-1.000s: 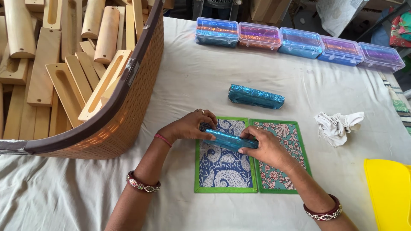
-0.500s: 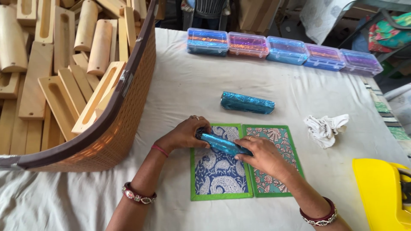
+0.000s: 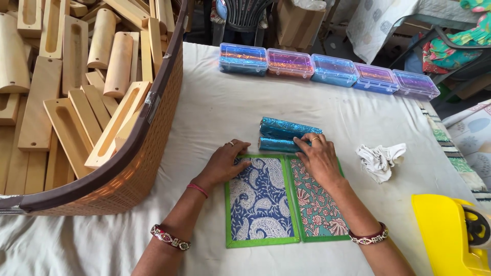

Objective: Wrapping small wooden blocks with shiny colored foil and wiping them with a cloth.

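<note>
Right hand (image 3: 319, 158) is lying palm down, fingers extended, fingertips pressing the near blue bar (image 3: 279, 145); not a closed grip, only contact from above. The near bar is lying on the table (image 3: 215, 110) just ahead of the fingertips, touching a second blue bar (image 3: 289, 128) directly beyond it; the two are sitting side by side, parallel.

Left hand (image 3: 225, 163) is resting flat and released, holding nothing, on the top left corner of the blue mat (image 3: 261, 202). Under the right wrist a red-floral mat (image 3: 317, 204) is lying edge to edge with the blue one.

To the right of the right hand, apart from it, a white rag (image 3: 381, 159) is lying crumpled. Far beyond both hands five clear boxes (image 3: 327, 69) are standing in a row. Left of the left hand a basket (image 3: 148, 153) is holding wooden blocks (image 3: 76, 97). Near right corner: a yellow object (image 3: 445, 235), possibly a tape dispenser; view cut off.
</note>
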